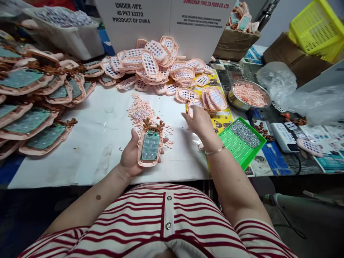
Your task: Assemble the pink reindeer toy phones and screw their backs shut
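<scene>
Seeing stacks of board-filled shells (pixel 29 120) well left of the antlered shell (pixel 149 148), plus a whitish tub (pixel 77 39) farther back there. Got a scuffed, streaky white tabletop (pixel 80 143) under the antlered shell. Holding that shell face up in the cupped left hand (pixel 130 156), fingers curled round it. Just beyond it, loose pink bits (pixel 139 109); farther back, a heap of perforated shells (pixel 150 64) against a printed white carton (pixel 161 25). Reaching right of it with the right hand (pixel 199 120), partly curled, by the nearest perforated shells. Farther right, a green tray (pixel 242 139) of small metal bits, a metal bowl (pixel 248 95) of pink pieces, crumpled plastic (pixel 298 89) and, way back, a yellow basket (pixel 317 30).

Can't tell about any grip on the right: fingertips mostly hidden. Cut off at the edges: stacks, tub, carton top, basket. Too dim to make out much below the tabletop.
</scene>
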A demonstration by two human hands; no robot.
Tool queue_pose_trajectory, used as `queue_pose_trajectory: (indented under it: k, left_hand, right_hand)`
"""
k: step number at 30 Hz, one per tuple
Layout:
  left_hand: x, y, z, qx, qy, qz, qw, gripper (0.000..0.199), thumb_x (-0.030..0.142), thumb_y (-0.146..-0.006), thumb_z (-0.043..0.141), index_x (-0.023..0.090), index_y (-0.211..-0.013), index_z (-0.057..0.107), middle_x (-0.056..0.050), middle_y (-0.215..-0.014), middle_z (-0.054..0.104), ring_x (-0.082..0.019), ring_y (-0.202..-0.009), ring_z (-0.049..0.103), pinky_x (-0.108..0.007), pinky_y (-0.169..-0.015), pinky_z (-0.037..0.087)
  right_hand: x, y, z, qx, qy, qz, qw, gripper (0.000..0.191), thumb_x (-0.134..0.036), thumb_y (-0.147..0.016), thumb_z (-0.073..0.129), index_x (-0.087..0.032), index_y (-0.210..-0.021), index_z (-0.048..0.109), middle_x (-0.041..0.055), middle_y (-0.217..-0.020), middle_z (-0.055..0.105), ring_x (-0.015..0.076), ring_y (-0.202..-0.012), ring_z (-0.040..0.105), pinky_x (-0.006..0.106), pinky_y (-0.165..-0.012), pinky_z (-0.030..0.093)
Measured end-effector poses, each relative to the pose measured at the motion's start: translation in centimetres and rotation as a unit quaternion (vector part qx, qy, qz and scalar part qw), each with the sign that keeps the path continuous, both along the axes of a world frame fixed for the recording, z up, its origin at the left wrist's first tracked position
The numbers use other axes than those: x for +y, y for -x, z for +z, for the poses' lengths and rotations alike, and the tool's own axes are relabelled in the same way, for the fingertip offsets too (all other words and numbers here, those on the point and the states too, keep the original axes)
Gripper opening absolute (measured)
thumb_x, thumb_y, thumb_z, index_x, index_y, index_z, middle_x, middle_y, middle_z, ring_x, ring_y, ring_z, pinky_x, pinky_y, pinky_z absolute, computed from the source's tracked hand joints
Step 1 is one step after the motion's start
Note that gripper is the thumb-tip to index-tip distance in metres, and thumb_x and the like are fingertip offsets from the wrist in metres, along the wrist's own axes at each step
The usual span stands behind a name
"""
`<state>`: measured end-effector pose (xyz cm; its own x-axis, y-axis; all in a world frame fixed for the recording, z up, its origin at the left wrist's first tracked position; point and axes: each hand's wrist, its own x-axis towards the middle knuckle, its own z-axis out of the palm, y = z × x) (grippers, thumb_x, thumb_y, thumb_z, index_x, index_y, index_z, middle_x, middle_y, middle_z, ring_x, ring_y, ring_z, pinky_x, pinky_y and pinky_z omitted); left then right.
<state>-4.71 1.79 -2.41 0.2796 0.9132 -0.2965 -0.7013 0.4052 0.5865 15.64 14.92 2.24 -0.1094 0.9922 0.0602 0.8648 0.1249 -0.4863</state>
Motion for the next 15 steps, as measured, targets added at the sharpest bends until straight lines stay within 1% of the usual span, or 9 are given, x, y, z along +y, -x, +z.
queue_pose_trajectory:
  k: [1, 2, 4, 6, 7, 10, 12, 14, 15]
  left_hand:
    - [0.1, 0.0, 0.2, 0.000, 0.004, 0.011, 1.000, 0.077, 0.081, -0.081, 0.056, 0.017, -0.122, 0.070, -0.018, -0.120, 0.075, -0.024, -0.077, 0.075, -0.034, -0.057, 0.062]
    - [0.1, 0.1, 0.4, -0.001, 0.010, 0.017, 1.000, 0.076, 0.080, -0.083, 0.055, 0.017, -0.122, 0.070, -0.018, -0.120, 0.075, -0.024, -0.077, 0.075, -0.035, -0.059, 0.062]
    - [0.2, 0.1, 0.5, -0.005, 0.021, 0.019, 1.000, 0.067, 0.072, -0.087, 0.056, 0.016, -0.120, 0.070, -0.018, -0.119, 0.075, -0.024, -0.078, 0.075, -0.035, -0.061, 0.062]
    - [0.2, 0.2, 0.4, -0.015, 0.029, 0.018, 0.999, 0.055, 0.062, -0.090, 0.060, 0.016, -0.117, 0.071, -0.016, -0.115, 0.077, -0.023, -0.077, 0.075, -0.034, -0.062, 0.062]
    - [0.2, 0.3, 0.3, -0.024, 0.031, 0.021, 0.999, 0.052, 0.059, -0.089, 0.061, 0.015, -0.114, 0.072, -0.016, -0.112, 0.078, -0.022, -0.075, 0.075, -0.033, -0.061, 0.062]
    - [0.1, 0.4, 0.0, -0.064, 0.033, 0.028, 0.997, 0.053, 0.059, -0.083, 0.068, 0.013, -0.109, 0.073, -0.016, -0.108, 0.078, -0.022, -0.073, 0.074, -0.033, -0.063, 0.062]
    - [0.2, 0.5, -0.2, -0.100, 0.025, 0.021, 0.994, 0.055, 0.055, -0.076, 0.077, 0.013, -0.111, 0.072, -0.015, -0.111, 0.077, -0.023, -0.080, 0.074, -0.037, -0.071, 0.063]
    - [0.5, 0.7, -0.5, -0.127, 0.011, 0.020, 0.992, 0.059, 0.047, -0.069, 0.083, 0.014, -0.117, 0.071, -0.014, -0.113, 0.077, -0.024, -0.085, 0.073, -0.040, -0.079, 0.062]
    - [0.6, 0.9, -0.6, -0.135, 0.004, 0.021, 0.991, 0.062, 0.044, -0.068, 0.084, 0.013, -0.119, 0.070, -0.014, -0.113, 0.077, -0.024, -0.086, 0.073, -0.040, -0.081, 0.061]
  right_hand:
    - [1.1, -0.5, 0.1, -0.079, 0.004, -0.052, 0.995, 0.052, -0.038, -0.093, 0.064, -0.004, -0.132, 0.056, 0.0289, -0.133, 0.062, 0.0369, -0.125, 0.059, 0.055, -0.109, 0.043]
    - [2.1, -0.9, 0.0, -0.133, 0.022, -0.089, 0.987, 0.059, -0.039, -0.092, 0.065, -0.001, -0.135, 0.053, 0.0317, -0.136, 0.060, 0.0391, -0.127, 0.057, 0.056, -0.109, 0.043]
    - [3.4, -1.3, -0.5, -0.176, 0.058, -0.131, 0.974, 0.064, -0.042, -0.091, 0.066, 0.002, -0.136, 0.051, 0.0330, -0.135, 0.061, 0.0393, -0.127, 0.059, 0.053, -0.107, 0.045]
    - [3.8, -1.2, -1.2, -0.177, 0.064, -0.134, 0.973, 0.060, -0.041, -0.093, 0.062, 0.001, -0.134, 0.053, 0.0313, -0.131, 0.064, 0.0369, -0.124, 0.062, 0.050, -0.105, 0.047]
    - [3.7, -1.1, -1.5, -0.176, 0.057, -0.135, 0.974, 0.058, -0.041, -0.094, 0.059, 0.001, -0.133, 0.053, 0.0318, -0.130, 0.064, 0.0371, -0.123, 0.062, 0.051, -0.105, 0.047]
    - [3.4, -0.5, -1.8, -0.179, 0.031, -0.155, 0.971, 0.064, -0.048, -0.096, 0.053, 0.005, -0.133, 0.052, 0.0379, -0.126, 0.063, 0.0436, -0.123, 0.062, 0.059, -0.103, 0.046]
    - [3.5, -0.5, -1.6, -0.179, 0.012, -0.183, 0.967, 0.068, -0.050, -0.092, 0.058, 0.004, -0.132, 0.053, 0.0390, -0.126, 0.063, 0.0465, -0.122, 0.062, 0.062, -0.103, 0.046]
    - [4.1, -1.0, -1.4, -0.156, 0.010, -0.176, 0.972, 0.072, -0.048, -0.085, 0.069, 0.003, -0.134, 0.053, 0.0395, -0.131, 0.060, 0.0491, -0.126, 0.059, 0.066, -0.106, 0.044]
    - [4.5, -1.4, -1.3, -0.117, 0.004, -0.172, 0.978, 0.075, -0.043, -0.078, 0.077, 0.000, -0.134, 0.053, 0.0385, -0.135, 0.058, 0.0493, -0.129, 0.057, 0.066, -0.108, 0.042]
